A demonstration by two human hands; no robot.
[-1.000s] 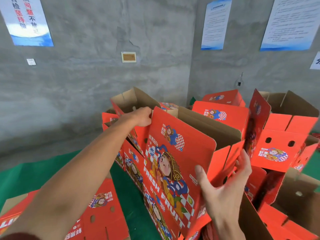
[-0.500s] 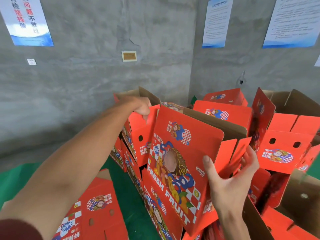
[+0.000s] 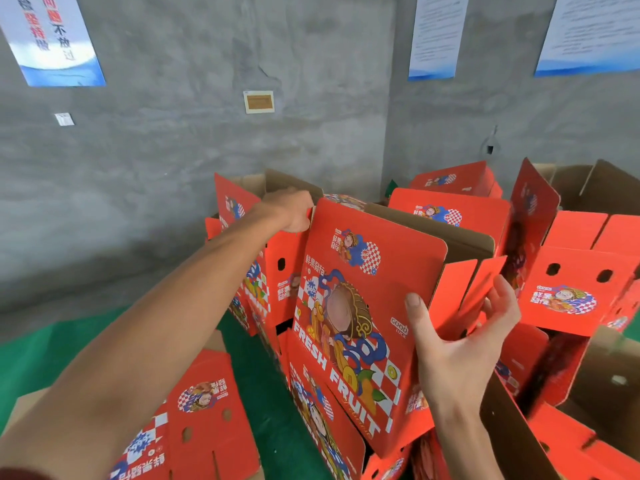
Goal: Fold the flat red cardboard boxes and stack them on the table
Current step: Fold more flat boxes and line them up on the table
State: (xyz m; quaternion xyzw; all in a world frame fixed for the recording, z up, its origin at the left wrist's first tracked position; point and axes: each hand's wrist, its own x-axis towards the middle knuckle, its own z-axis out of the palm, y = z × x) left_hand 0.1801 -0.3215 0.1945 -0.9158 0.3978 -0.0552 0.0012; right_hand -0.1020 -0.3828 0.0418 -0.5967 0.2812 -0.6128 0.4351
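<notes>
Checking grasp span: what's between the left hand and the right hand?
In the head view, the printed red cardboard box panel spans it: left hand grips its top far corner, right hand holds its near edge.

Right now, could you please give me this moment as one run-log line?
stage: folding box | left hand: grips top left corner of red box | right hand: thumb on front panel, fingers behind right edge | stack: not yet
</notes>
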